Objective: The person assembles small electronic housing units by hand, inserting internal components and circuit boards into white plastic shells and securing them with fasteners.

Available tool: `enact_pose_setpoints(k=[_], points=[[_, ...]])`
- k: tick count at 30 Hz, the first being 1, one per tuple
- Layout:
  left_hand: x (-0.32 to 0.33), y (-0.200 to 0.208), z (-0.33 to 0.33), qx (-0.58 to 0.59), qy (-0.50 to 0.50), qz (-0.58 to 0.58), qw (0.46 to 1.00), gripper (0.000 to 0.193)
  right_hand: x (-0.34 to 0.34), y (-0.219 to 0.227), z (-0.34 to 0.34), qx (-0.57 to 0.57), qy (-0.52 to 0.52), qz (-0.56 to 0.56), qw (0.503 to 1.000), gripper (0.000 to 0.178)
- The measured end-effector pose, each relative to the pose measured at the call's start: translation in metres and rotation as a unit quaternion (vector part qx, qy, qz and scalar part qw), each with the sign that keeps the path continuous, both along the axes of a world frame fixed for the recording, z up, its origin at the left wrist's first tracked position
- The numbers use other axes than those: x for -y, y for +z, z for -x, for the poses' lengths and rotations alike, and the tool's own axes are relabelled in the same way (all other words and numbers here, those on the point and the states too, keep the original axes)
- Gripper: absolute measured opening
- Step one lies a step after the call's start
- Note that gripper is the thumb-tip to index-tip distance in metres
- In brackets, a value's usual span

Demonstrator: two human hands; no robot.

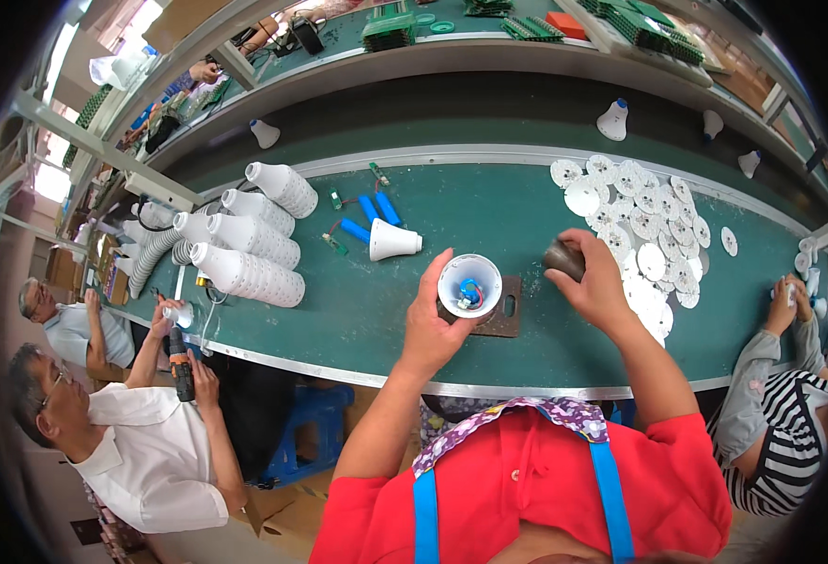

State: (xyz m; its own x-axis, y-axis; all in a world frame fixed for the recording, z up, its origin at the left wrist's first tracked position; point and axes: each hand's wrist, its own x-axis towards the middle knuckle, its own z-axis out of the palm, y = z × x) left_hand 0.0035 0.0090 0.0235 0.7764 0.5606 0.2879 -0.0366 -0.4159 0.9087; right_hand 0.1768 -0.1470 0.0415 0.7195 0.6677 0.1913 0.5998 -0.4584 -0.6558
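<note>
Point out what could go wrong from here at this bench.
The wires inside the open-mouthed white housing in the left hand might get snagged or pinched. The right hand, holding a dark block, is close to the spread of white discs and could knock some aside. The blue cylinders lie on their sides near another housing, so a bump might roll them.

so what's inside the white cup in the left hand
The white cup holds a blue part and thin wires; whatever lies beneath them is covered, so it can't be seen.
</note>
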Motion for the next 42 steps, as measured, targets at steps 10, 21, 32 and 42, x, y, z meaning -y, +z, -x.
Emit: enact_pose_setpoints(k=[10,21,32,42], points=[[0.002,0.001,0.002,-0.005,0.016,0.013,1.000,0.076,-0.058,0.078,0.038,0.243,0.326,-0.127,0.904,0.044],[0.000,-0.002,0.001,0.031,0.000,0.036,0.999,0.074,-0.057,0.094,0.036,0.240,0.278,-0.079,0.927,0.041],[-0.013,0.017,-0.007,0.173,0.021,0.054,0.983,0.079,0.022,-0.032,-0.009,0.169,0.081,0.018,0.982,0.046],[-0.007,0.042,-0.022,0.166,-0.067,0.469,0.865,0.050,0.035,-0.058,-0.003,0.155,0.063,-0.021,0.986,0.051]])
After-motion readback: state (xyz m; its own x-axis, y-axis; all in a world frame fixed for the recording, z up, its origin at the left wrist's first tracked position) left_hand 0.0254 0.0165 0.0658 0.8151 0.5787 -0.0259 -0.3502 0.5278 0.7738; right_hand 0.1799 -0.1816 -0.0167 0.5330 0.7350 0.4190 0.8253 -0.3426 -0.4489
